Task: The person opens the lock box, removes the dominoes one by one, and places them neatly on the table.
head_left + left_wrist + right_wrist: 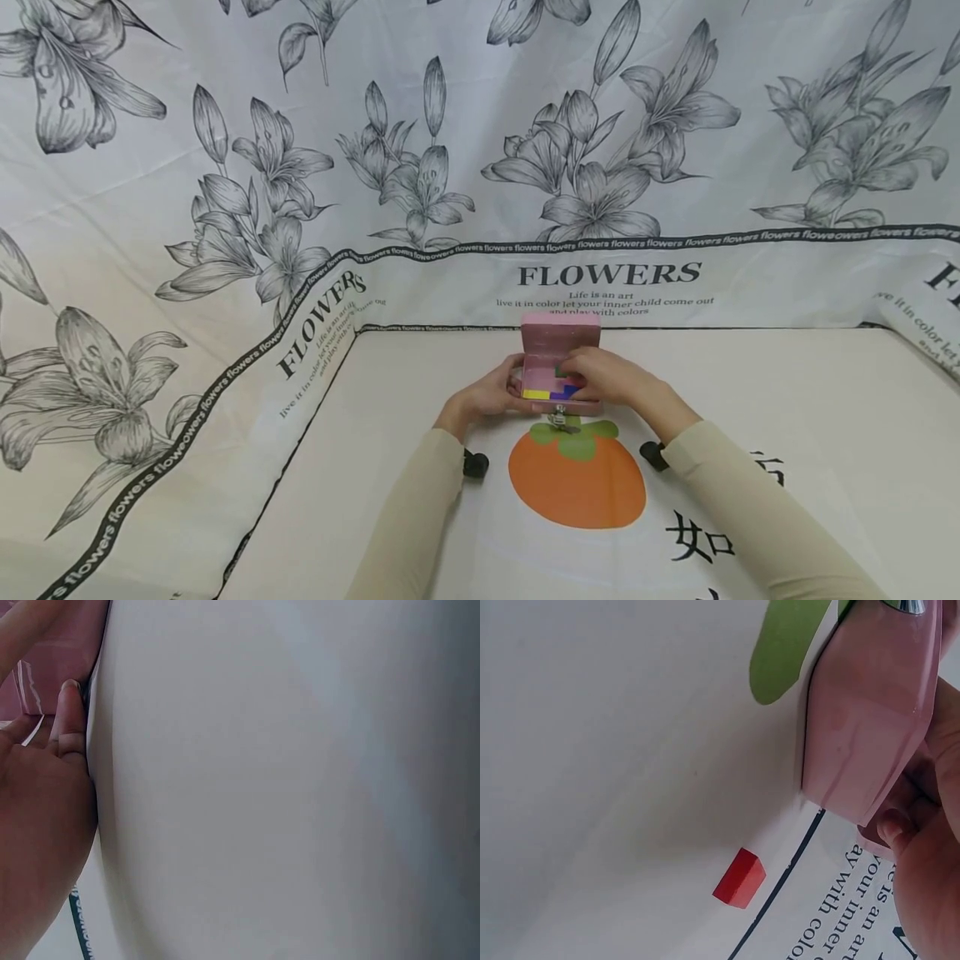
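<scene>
A small pink hinged box (pixel 587 407) stands on the table with its lid (pixel 561 340) raised and a metal clasp (pixel 559 416) at the front. My left hand (pixel 489 393) grips the box's left side, its fingers against the pink wall in the left wrist view. From the right, my right hand (pixel 617 379) reaches over the rim with its fingertips down inside. Within the box lie a yellow block (pixel 536 395), a blue block (pixel 562 392) and a green piece (pixel 559 371). The right fingertips are hidden among these pieces; whether they pinch one I cannot tell.
A red block (pixel 739 879) lies on the table beyond the box's right side. Under and in front of the box, the white cover carries an orange persimmon print (pixel 577 479) and black characters (pixel 699 536). Flower-printed cloth (pixel 600 167) rises behind the table.
</scene>
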The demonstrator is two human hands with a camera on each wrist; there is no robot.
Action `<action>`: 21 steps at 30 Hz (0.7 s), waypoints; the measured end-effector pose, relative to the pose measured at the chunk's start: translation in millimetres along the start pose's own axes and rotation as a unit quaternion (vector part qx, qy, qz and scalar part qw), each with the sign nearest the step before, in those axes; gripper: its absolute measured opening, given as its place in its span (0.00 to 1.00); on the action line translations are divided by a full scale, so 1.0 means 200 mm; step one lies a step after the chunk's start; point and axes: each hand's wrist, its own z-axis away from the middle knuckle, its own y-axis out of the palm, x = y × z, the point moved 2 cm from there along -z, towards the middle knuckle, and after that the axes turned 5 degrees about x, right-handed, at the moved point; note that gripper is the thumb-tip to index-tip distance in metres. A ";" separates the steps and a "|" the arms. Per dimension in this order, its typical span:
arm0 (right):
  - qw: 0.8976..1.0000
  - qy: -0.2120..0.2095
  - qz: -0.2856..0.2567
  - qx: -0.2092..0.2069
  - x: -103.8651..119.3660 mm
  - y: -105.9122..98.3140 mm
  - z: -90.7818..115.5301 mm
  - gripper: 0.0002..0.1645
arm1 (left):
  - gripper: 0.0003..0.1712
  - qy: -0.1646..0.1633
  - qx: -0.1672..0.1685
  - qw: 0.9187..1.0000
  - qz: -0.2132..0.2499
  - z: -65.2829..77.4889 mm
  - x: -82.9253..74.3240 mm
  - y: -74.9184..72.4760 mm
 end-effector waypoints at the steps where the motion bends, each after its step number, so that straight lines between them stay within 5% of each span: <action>1: 1.000 0.002 -0.007 0.004 0.00 0.00 0.00 0.16 | 0.59 0.000 0.000 1.000 0.000 0.00 0.00 0.00; 12: 0.999 0.039 -0.033 0.015 0.00 0.02 0.00 0.10 | 0.58 0.001 0.004 1.000 0.004 0.00 0.00 0.00; 21: 0.999 0.020 -0.043 -0.022 -0.02 0.05 -0.03 0.03 | 0.59 0.002 0.000 1.000 -0.004 0.01 -0.01 0.00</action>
